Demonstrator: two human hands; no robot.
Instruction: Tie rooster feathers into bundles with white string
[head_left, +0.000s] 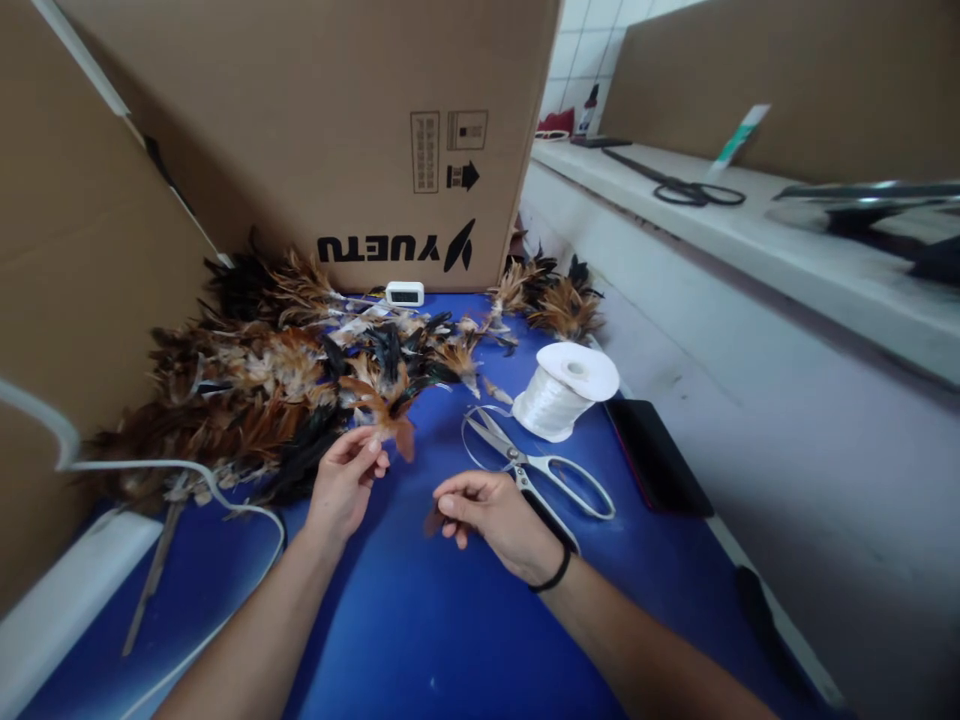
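Observation:
Between thumb and fingers, my left hand [349, 485] pinches a small bunch of brown feathers [390, 415] by its lower end. My right hand [491, 515], with a black band at the wrist, pinches a small dark brown feather [433, 519], partly blurred. Just beyond the right hand lie scissors [551, 465] with white handles, one handle partly hidden by that hand. A spool of white ribbon [559, 395] stands behind the scissors, its loose end curling around the blades. Piles of brown and black feathers [247, 420] spread to the left and beyond my left hand.
A large cardboard box [300, 120] stands at the back of the blue table [450, 650]. A small white digital display [405, 294] sits before it. A dark phone [658, 455] lies at right. A white cable [187, 465] crosses the left. Black scissors [686, 188] rest on the ledge.

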